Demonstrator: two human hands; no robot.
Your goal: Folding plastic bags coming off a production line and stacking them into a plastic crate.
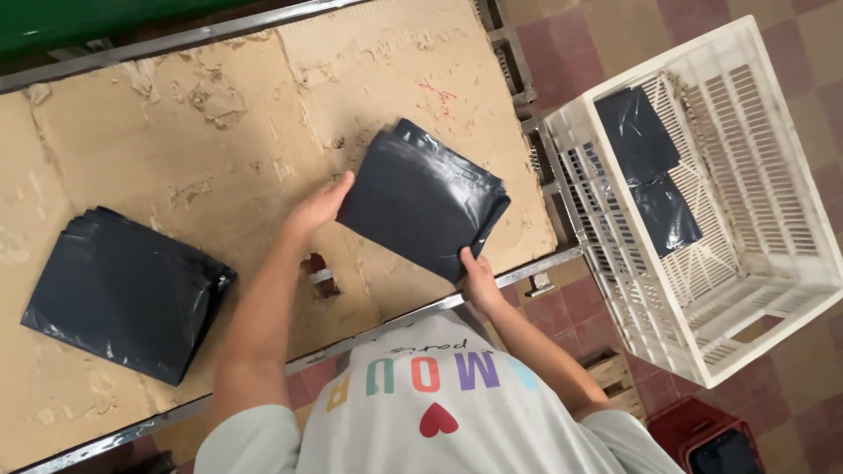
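A folded stack of dark plastic bags point(426, 200) lies tilted on the worn brown table point(176, 132) near its right end. My left hand point(320, 206) presses flat against the stack's left edge. My right hand point(479, 276) grips its near corner at the table's front rail. A second, larger pile of dark bags point(123, 294) rests on the table's left side, untouched.
A white slatted plastic crate point(773, 219) stands on the tiled floor to the right of the table, with dark bags point(650, 171) lying inside it. A metal rail point(369, 338) edges the table front. A red crate point(702, 439) sits at bottom right.
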